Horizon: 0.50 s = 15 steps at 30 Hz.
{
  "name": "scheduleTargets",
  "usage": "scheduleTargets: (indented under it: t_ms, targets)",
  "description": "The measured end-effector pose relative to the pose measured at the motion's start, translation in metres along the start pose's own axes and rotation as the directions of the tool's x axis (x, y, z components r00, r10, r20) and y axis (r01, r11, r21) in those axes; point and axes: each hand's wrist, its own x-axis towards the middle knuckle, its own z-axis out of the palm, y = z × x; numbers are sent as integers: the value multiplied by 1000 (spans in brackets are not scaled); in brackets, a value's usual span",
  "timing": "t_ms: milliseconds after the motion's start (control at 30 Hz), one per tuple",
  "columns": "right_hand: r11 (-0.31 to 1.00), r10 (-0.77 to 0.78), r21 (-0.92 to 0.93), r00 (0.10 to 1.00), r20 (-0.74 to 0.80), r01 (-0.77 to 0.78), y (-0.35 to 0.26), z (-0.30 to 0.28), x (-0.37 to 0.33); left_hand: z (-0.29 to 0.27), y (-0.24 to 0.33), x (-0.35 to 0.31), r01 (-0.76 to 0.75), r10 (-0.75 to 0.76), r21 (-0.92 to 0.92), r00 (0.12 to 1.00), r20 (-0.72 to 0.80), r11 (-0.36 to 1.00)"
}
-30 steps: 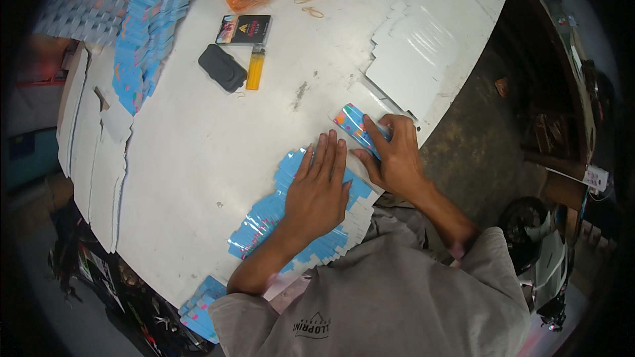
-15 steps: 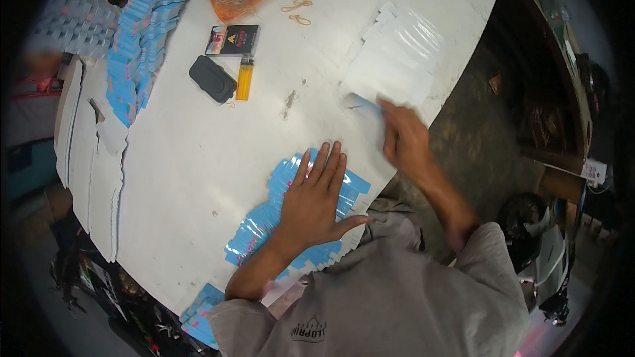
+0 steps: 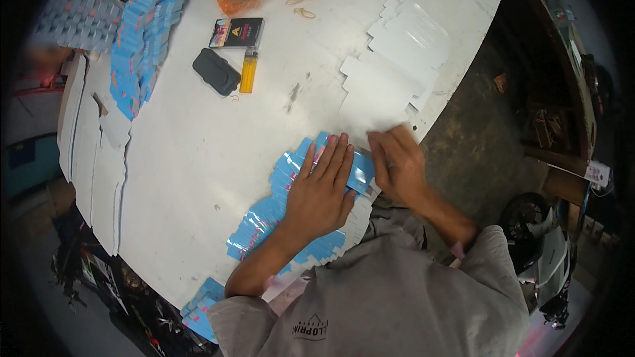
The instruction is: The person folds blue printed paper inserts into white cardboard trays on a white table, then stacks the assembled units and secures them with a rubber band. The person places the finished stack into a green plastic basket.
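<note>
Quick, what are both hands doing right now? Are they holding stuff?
Left hand: open, lying flat on the fanned blue sheets.
Right hand: partly curled and blurred; cannot tell if it is holding anything.

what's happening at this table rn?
The left hand lies flat on a fanned spread of blue printed card pieces. The right hand is curled beside the spread's right end; blur hides whether it holds anything. Beyond it, flat white pieces lie on the table. A yellow lighter lies farther off.
</note>
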Motion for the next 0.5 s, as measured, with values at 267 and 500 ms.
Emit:
scheduleTargets:
  t_ms: [267,500]
  targets:
    - [973,-199,-135,977,-72,188,25,11,7,5,0,1,56,-56,-23,998,-8,998]
    - [978,-199,-78,974,-108,191,27,10,8,7,-2,1,25,-23,99,1000,-21,995]
